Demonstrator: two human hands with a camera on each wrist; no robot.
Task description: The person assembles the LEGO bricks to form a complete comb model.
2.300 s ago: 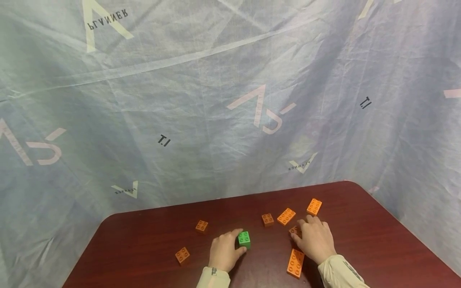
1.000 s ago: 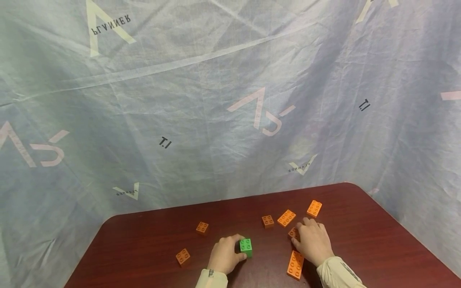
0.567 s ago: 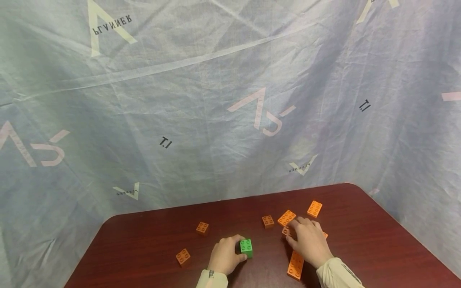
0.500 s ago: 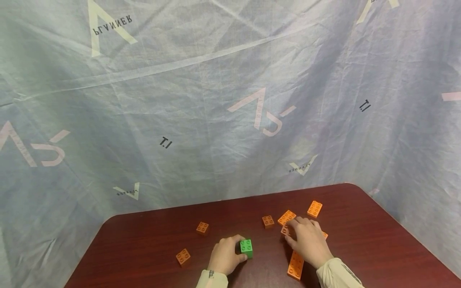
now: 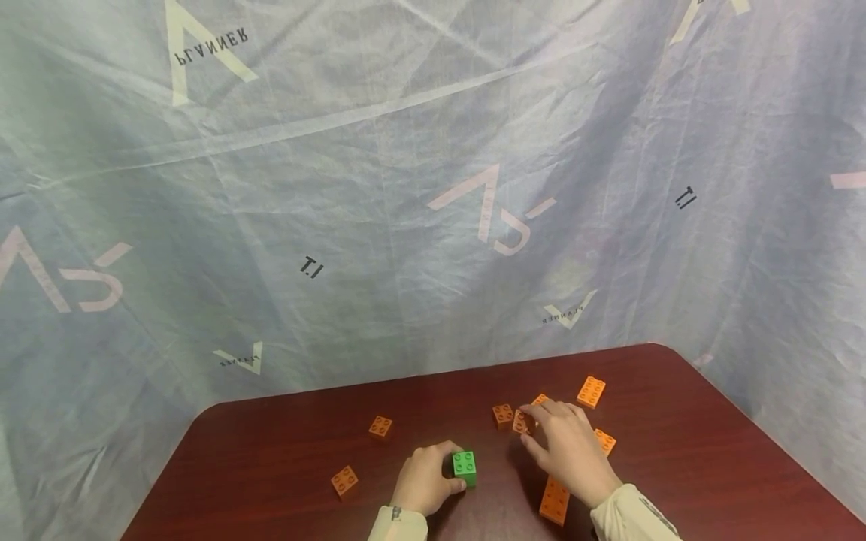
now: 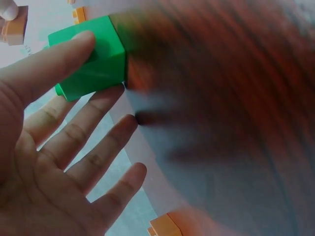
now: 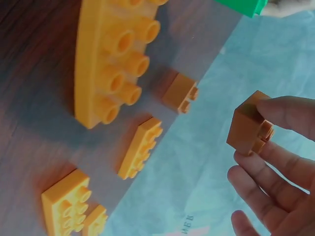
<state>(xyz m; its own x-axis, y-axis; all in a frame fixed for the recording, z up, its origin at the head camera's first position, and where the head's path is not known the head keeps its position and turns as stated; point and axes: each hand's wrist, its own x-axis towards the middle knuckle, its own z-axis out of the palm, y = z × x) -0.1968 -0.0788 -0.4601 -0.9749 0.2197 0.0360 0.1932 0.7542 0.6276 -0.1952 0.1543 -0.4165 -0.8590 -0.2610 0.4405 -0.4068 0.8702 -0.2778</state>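
Observation:
My left hand (image 5: 422, 479) pinches a green toy building brick (image 5: 464, 467) between thumb and fingertips, studs up. The left wrist view shows its thumb lying on the side of this cube-like brick (image 6: 93, 59), with the other fingers spread out. A small brown-orange square brick (image 5: 521, 421) is pinched by my right hand (image 5: 571, 454), farther back and to the right. In the right wrist view this brick (image 7: 246, 125) is held up off the table, thumb on one face and fingers on the opposite side.
Near the right hand lie long orange bricks: one (image 5: 555, 501) in front, one (image 5: 604, 441) beside it, one (image 5: 591, 391) farther back, another (image 5: 540, 399) partly hidden. Square brown-orange bricks sit at the back (image 5: 503, 415) and on the left (image 5: 381, 427). A printed cloth (image 5: 379, 225) hangs behind.
My right hand has taken up the square brown-orange brick and carried it left and away from me, uncovering a long orange brick on the right. The left hand stays nearly still with the green brick.

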